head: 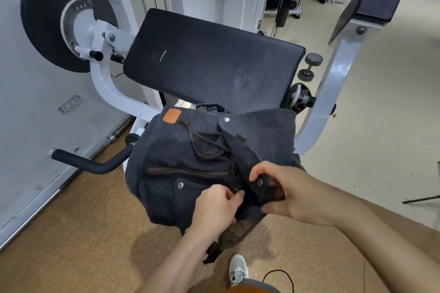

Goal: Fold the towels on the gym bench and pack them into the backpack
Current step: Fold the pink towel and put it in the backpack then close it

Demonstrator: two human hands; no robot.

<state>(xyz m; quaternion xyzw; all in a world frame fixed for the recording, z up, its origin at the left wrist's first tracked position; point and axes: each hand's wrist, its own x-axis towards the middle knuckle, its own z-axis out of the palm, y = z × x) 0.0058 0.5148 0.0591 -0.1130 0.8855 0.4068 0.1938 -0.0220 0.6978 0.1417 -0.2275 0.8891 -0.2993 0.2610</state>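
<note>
A dark backpack [190, 162] is sitting at the near end of the bench [209, 64], its flap [259, 140] lying partly over the drawstring top. The right hand [292, 195] is pinching the flap's snap corner; the left hand [216, 207] is pinching the front pocket by its snap. Towels are not showing.

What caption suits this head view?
Both hands, left and right, fasten the flap of a dark backpack on a gym bench.
</note>
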